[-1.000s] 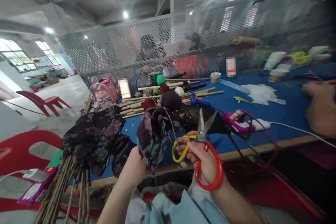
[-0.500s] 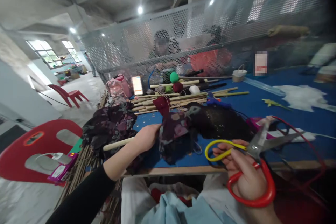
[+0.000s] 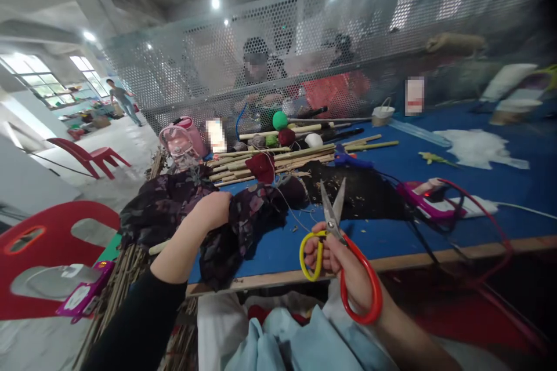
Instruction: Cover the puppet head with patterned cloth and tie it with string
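My right hand (image 3: 343, 258) grips a pair of scissors (image 3: 333, 223) with one yellow and one red handle. The blades are apart and point up and away, over the table's front half. At the left, my left hand (image 3: 215, 208) is closed on dark floral cloth (image 3: 256, 208); its fingertips are hidden by the cloth. A pale stick (image 3: 159, 247) shows behind my left forearm. Beside the cloth lies a dark red piece (image 3: 261, 168), with a loose thin thread (image 3: 289, 208) trailing toward the scissors. More dark floral cloth (image 3: 161, 200) is heaped left of my left hand.
Bamboo sticks (image 3: 243, 171) and yarn balls (image 3: 286, 138) lie at the back. A black cloth (image 3: 361, 191) with scraps, a blue glue gun (image 3: 348, 157) and a purple power strip (image 3: 429, 200) are to the right. A perforated metal screen (image 3: 195, 69) stands behind, people beyond it.
My right hand has brought the scissors left and turned the blades upward. My left hand and the cloth have shifted left and nearer. The view has turned slightly right.
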### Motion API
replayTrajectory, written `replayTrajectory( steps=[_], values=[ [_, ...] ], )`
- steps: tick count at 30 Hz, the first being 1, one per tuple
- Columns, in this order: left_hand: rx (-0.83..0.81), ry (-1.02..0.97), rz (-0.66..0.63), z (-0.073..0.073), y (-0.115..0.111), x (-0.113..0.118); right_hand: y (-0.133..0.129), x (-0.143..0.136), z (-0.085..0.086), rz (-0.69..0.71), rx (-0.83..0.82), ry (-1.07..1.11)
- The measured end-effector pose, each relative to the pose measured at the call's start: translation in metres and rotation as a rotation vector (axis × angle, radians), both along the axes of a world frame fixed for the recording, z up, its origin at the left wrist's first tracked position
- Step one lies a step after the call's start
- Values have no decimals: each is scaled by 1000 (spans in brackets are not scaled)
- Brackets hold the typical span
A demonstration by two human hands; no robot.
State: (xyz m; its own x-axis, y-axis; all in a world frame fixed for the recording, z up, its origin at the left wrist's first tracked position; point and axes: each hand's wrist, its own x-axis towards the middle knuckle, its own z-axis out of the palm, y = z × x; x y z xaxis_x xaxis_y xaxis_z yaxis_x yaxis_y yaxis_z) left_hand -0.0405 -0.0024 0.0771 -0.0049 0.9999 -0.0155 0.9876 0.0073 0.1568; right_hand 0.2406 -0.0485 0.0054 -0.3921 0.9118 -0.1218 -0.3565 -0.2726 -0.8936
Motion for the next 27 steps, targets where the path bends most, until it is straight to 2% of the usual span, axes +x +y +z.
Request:
replayTrajectory(
  steps=[2,4,6,7,8,9,11,13,15,17,21,24,27],
  values=[
    [81,-2,70,15,4,16,1,1,0,37,-28,29],
    [244,-33,123,20,-1,44,2,3,0,58,-49,29],
    [567,-181,130,12,-13,75,1,6,-1,76,-66,23],
    [612,-196,81,3,-20,89,1,7,-1,84,-77,22],
    [581,-160,25,-8,-26,99,-1,9,-1,94,-87,25],
    [552,-120,25,-19,-30,104,-2,11,-1,106,-100,33],
    [530,-120,79,-37,-31,102,-5,14,-1,135,-141,63],
    [525,-235,163,-42,-24,86,-7,16,1,180,-198,92],
    [450,-333,187,-32,-14,66,-7,17,2,265,-270,96],
    [371,-348,159,-14,-6,52,-5,16,1,382,-311,74],
    [327,-356,135,17,1,45,-2,9,-4,555,-318,36],
    [233,-428,57,25,8,45,0,4,-3,552,-348,38],
    [119,-567,21,28,20,42,1,0,4,526,-323,-16]
  ],
)
